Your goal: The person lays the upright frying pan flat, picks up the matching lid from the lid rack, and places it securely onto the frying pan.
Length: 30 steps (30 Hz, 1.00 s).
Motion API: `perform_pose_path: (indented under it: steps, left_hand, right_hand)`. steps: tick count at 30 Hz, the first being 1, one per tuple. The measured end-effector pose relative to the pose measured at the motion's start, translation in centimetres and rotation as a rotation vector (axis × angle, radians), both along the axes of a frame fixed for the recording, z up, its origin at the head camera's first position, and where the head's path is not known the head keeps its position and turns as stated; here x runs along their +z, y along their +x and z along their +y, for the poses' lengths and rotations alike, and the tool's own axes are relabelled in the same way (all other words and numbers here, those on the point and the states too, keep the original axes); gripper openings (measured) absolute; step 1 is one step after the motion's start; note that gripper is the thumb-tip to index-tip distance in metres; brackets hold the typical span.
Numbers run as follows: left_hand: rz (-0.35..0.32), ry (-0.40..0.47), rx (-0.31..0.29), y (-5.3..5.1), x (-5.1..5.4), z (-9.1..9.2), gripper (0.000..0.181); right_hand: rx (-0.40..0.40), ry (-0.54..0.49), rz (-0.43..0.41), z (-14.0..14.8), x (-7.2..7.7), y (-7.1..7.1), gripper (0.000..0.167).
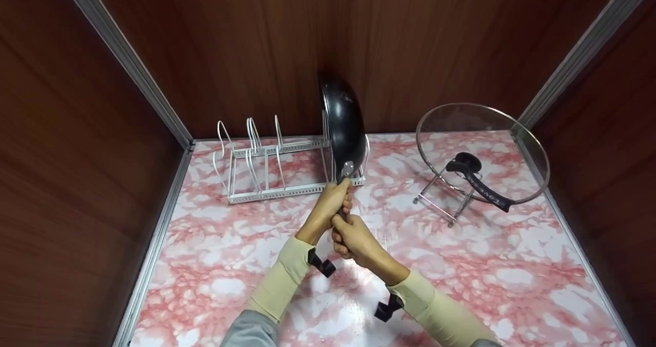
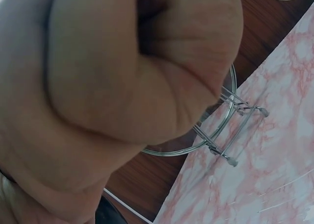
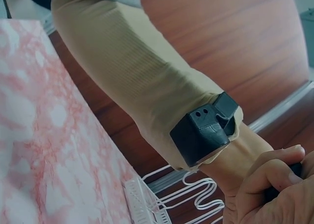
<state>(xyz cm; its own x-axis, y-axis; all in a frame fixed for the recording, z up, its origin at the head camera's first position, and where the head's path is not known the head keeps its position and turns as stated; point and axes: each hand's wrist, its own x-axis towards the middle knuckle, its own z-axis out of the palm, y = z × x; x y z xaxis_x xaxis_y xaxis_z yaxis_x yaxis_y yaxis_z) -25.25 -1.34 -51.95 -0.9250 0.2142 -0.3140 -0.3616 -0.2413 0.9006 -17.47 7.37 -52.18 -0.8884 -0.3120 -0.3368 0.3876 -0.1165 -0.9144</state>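
A black wok (image 1: 346,121) stands on its edge at the right end of a white wire rack (image 1: 277,192), its rounded underside facing right. My left hand (image 1: 332,202) grips the wok's handle close to the pan. Nearer to me, my right hand (image 1: 359,239) holds the same handle with curled fingers. The left hand (image 2: 108,82) fills much of the left wrist view, its fingers folded. In the right wrist view, a bit of the dark handle (image 3: 271,192) shows between fingers. Most of the handle is hidden by both hands.
To the right, a glass lid (image 1: 492,131) with a black handle (image 1: 482,188) leans on a small metal stand (image 1: 435,207). Several wire dividers (image 1: 279,134) rise from the rack left of the wok. Brown wood-look panels (image 1: 246,44) enclose the red-and-white marbled tabletop (image 1: 215,265).
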Motion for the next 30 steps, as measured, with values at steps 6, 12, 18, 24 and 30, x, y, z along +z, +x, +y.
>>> perform_pose_path:
  steps: [6,12,18,24,30]
  left_hand:
    - [-0.017,0.017,-0.003,0.13,0.1,-0.02,0.028]
    - [-0.011,0.013,-0.009,0.17,0.29,-0.13,0.03]
    - [-0.013,0.028,-0.013,0.11,0.42,-0.13,0.03]
    - [-0.017,0.042,-0.017,-0.04,0.36,-0.16,0.027]
    - [-0.027,0.052,-0.014,-0.09,0.49,-0.14,0.026]
  right_hand:
    - [-0.007,-0.006,-0.004,-0.03,0.02,0.13,0.029]
    - [-0.012,0.0,-0.008,-0.1,0.17,0.09,0.026]
    - [-0.008,0.001,-0.004,-0.1,0.15,0.0,0.027]
    - [0.001,0.016,0.0,-0.07,0.31,-0.05,0.03]
    - [-0.003,0.012,-0.008,-0.06,0.54,-0.06,0.03]
